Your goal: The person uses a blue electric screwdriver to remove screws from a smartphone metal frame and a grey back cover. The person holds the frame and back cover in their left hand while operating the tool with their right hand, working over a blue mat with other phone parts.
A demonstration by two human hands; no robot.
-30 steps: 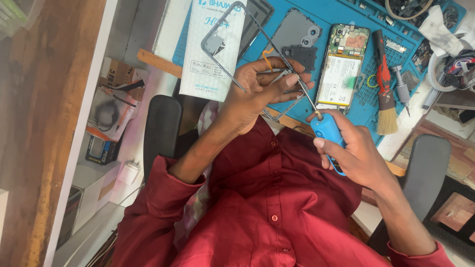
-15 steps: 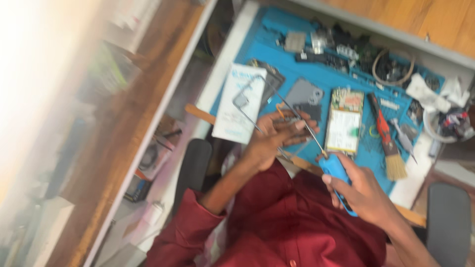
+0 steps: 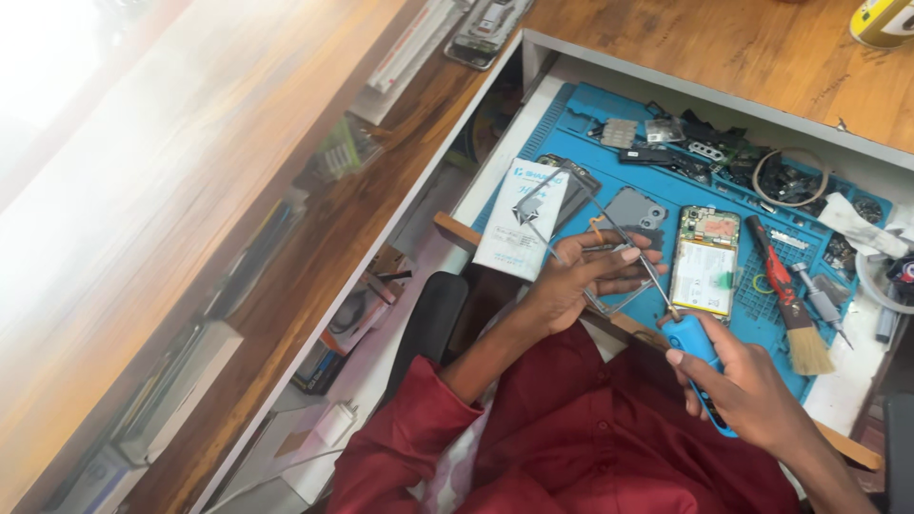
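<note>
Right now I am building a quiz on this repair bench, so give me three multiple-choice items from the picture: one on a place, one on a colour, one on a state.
1. Where does the brush lie?
A. On the blue mat, right of the opened phone
B. On the wooden top
C. In the person's lap

2. What colour is the handle of the screwdriver?
A. Red
B. Blue
C. Black

3. How is that phone?
A. Closed, screen up
C. In a box
B. Back off, insides showing

Answers: 1 A, the brush rests on the mat beside the phone. 2 B, the right hand grips a blue handle. 3 B, its board and battery lie bare.
</note>
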